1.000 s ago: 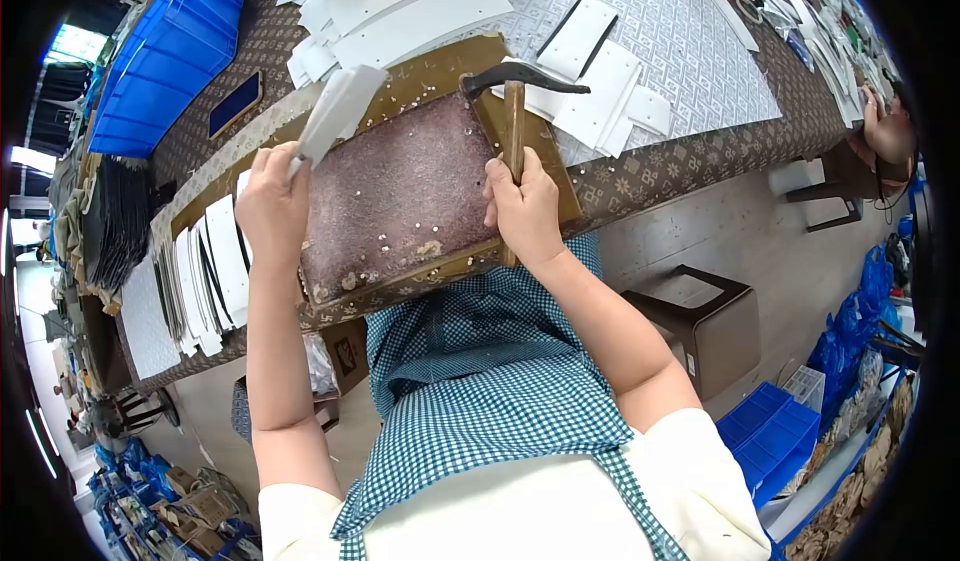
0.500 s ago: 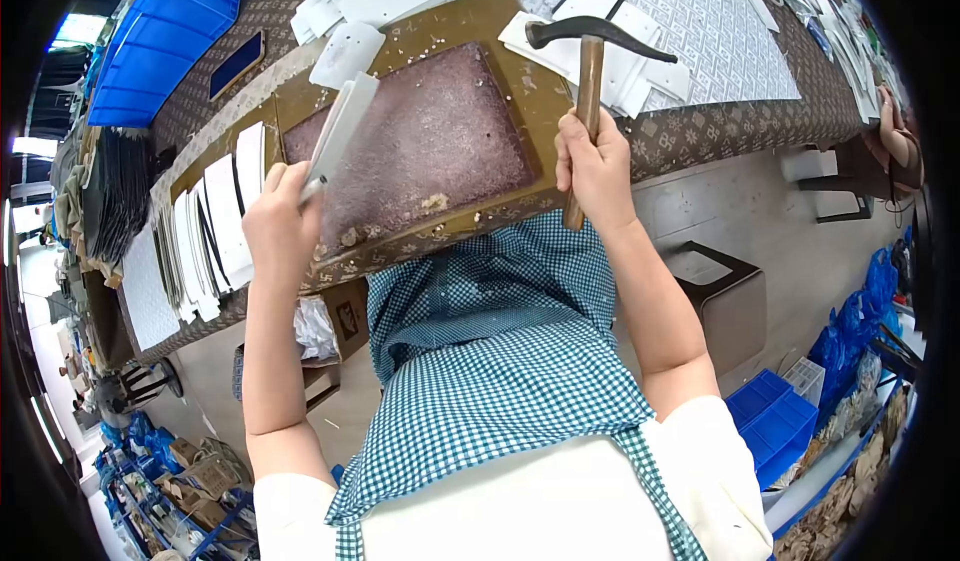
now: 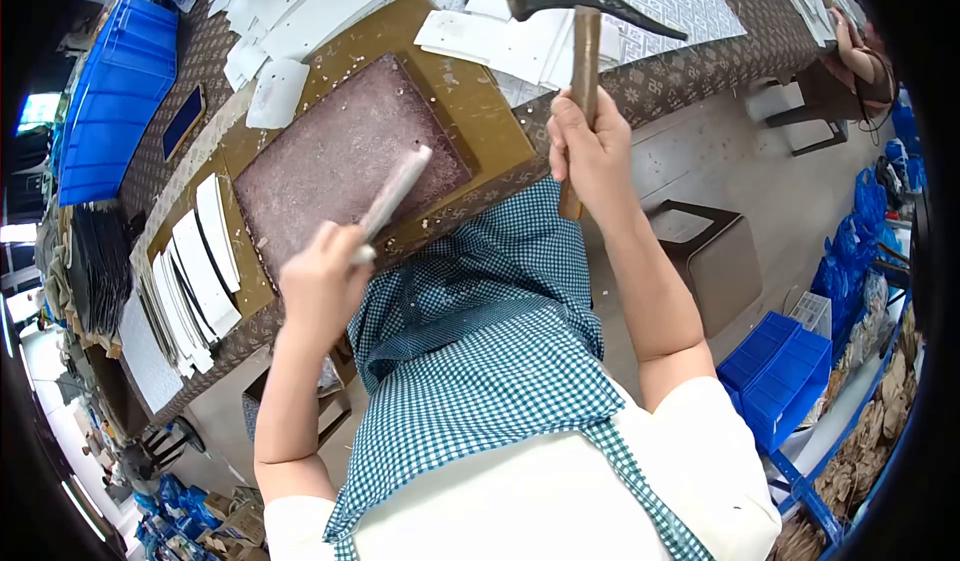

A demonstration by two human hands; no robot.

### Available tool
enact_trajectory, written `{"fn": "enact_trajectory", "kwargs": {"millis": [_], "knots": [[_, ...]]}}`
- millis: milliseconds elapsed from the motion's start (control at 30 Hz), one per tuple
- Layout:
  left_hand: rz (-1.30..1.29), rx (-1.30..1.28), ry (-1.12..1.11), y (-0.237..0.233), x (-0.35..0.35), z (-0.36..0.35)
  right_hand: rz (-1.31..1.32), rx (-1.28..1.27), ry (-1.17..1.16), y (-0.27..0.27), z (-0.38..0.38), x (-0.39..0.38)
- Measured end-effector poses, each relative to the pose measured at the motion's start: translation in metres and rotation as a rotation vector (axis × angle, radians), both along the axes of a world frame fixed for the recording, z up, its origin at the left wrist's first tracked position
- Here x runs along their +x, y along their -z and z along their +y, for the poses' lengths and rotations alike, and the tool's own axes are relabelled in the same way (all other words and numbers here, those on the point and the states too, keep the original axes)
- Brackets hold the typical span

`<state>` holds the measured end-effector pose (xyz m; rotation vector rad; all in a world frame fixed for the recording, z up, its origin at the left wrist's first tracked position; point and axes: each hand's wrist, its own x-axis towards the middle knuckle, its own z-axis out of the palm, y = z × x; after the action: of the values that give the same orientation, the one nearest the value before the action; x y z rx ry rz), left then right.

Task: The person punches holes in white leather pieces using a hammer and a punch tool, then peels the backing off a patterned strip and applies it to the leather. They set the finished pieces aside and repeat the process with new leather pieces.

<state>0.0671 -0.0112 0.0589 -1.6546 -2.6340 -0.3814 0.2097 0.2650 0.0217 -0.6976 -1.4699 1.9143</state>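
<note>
My right hand (image 3: 595,156) is wrapped round the wooden handle of a hammer (image 3: 585,56), raised upright beyond the near edge of the worktable. Its dark curved metal head is at the top. In my left hand (image 3: 325,279) is a narrow white strip (image 3: 398,191), blurred by motion, slanting up to the right over a reddish-brown block (image 3: 330,141). A small pale end shows below my fingers; what it belongs to I cannot tell. The block lies flat on a brown board (image 3: 480,111) with white crumbs scattered over it.
White strips (image 3: 200,271) stand in a row at the left, and loose white pieces (image 3: 500,46) lie behind the board. A phone (image 3: 183,121) rests near a blue bin (image 3: 115,101). To the right are a stool (image 3: 715,261), blue crates (image 3: 775,371) and another person's arm (image 3: 850,56).
My left hand has moved right with the white strip, now lower over the block and tilted more. My right hand still holds the hammer up. The view has shifted and turned slightly.
</note>
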Motion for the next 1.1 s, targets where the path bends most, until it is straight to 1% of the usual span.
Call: {"fn": "enact_trajectory", "kwargs": {"millis": [33, 67, 100, 133, 200, 233, 267, 333, 367, 400, 433, 467, 500, 567, 600, 667, 700, 833, 867, 933, 1033, 1100], "knots": [[-0.007, -0.108, 0.138, -0.002, 0.019, 0.001, -0.044, 0.017, -0.024, -0.001, -0.003, 0.0], [-0.121, -0.097, 0.241, 0.005, 0.033, -0.002, -0.04, 0.005, -0.041, 0.0, -0.008, -0.001], [-0.152, -0.079, 0.332, -0.001, 0.042, 0.001, -0.033, -0.006, -0.066, 0.002, -0.01, -0.001], [-0.116, -0.033, 0.33, -0.002, 0.042, 0.0, -0.015, 0.002, -0.096, 0.003, -0.012, 0.0], [-0.102, 0.101, 0.091, -0.001, 0.027, -0.006, -0.032, -0.018, -0.089, 0.005, -0.016, 0.004], [-0.011, 0.115, -0.045, -0.005, 0.017, -0.007, -0.036, -0.022, -0.087, 0.005, -0.016, 0.004], [0.023, 0.137, -0.164, -0.009, 0.01, -0.006, -0.03, -0.024, -0.097, 0.007, -0.015, 0.006], [0.047, 0.123, -0.177, -0.004, 0.006, -0.003, -0.021, -0.017, -0.092, 0.008, -0.015, 0.006], [0.031, 0.055, -0.119, 0.004, 0.015, -0.002, -0.022, -0.016, -0.082, 0.008, -0.016, 0.009], [-0.004, -0.039, 0.021, 0.011, 0.028, -0.005, -0.028, -0.014, -0.073, 0.007, -0.015, 0.011], [-0.097, -0.174, 0.13, 0.016, 0.046, -0.006, -0.038, -0.017, -0.061, 0.006, -0.015, 0.013], [-0.154, -0.194, 0.312, 0.023, 0.058, -0.009, -0.048, -0.012, -0.053, 0.005, -0.014, 0.016], [-0.177, -0.21, 0.431, 0.031, 0.066, -0.013, -0.036, -0.003, -0.045, 0.005, -0.012, 0.018], [-0.211, -0.178, 0.326, 0.037, 0.067, -0.021, -0.014, 0.01, -0.017, 0.008, -0.009, 0.027], [-0.24, -0.161, 0.243, 0.028, 0.061, -0.019, -0.019, 0.001, -0.003, 0.007, -0.007, 0.032], [-0.241, -0.136, 0.093, 0.028, 0.048, -0.023, -0.03, 0.026, 0.041, 0.005, -0.006, 0.041], [-0.226, -0.13, 0.091, 0.026, 0.043, -0.022, -0.015, 0.034, 0.061, 0.009, -0.006, 0.046], [-0.298, -0.092, 0.089, 0.024, 0.03, -0.016, 0.0, 0.002, 0.164, 0.021, -0.015, 0.069], [-0.298, -0.06, 0.064, 0.022, 0.026, -0.012, -0.002, -0.008, 0.189, 0.027, -0.019, 0.076], [-0.315, 0.099, 0.017, 0.015, 0.022, -0.004, -0.003, -0.038, 0.224, 0.043, -0.026, 0.091], [-0.352, 0.198, -0.145, 0.015, 0.01, 0.001, -0.088, -0.08, 0.263, 0.061, -0.044, 0.117], [-0.509, 0.259, -0.225, 0.023, -0.001, -0.004, -0.154, -0.105, 0.236, 0.072, -0.063, 0.133]]}}
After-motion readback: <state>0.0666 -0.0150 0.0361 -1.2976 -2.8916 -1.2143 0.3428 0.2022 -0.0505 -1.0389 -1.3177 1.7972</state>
